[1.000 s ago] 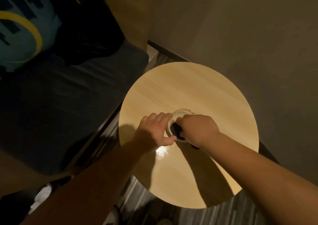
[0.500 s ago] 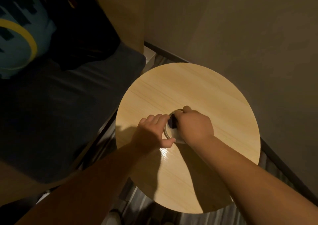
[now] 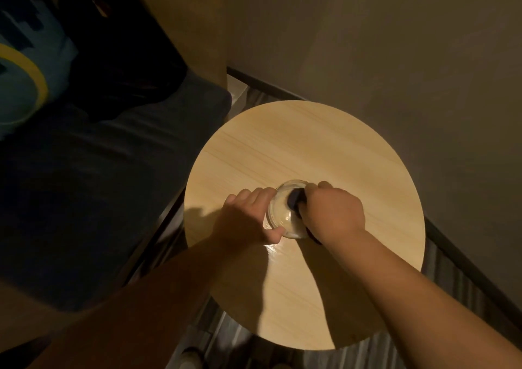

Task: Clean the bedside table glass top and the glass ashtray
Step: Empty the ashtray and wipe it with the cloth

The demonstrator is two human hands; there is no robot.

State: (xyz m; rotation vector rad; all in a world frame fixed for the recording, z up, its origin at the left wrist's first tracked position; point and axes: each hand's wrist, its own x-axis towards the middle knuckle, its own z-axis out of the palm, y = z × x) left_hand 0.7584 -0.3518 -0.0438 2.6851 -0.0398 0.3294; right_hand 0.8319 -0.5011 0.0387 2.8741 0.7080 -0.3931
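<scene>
A round bedside table (image 3: 296, 142) with a pale wood-look, glossy top fills the middle of the view. A clear glass ashtray (image 3: 282, 213) stands near its centre. My left hand (image 3: 248, 219) grips the ashtray's left rim, thumb at the near edge. My right hand (image 3: 333, 213) holds a dark cloth (image 3: 295, 198) and presses it inside the ashtray's right side. Most of the cloth is hidden under my fingers.
A dark bed mattress (image 3: 99, 185) lies to the left, with a teal and yellow pillow (image 3: 22, 80) at its far end. A grey wall (image 3: 395, 58) stands behind and right of the table. Striped flooring (image 3: 457, 278) shows around the table.
My right hand has shifted the cloth inside the ashtray, exposing more of the glass's left and near inside. My left hand keeps its grip. The camera view has drifted slightly.
</scene>
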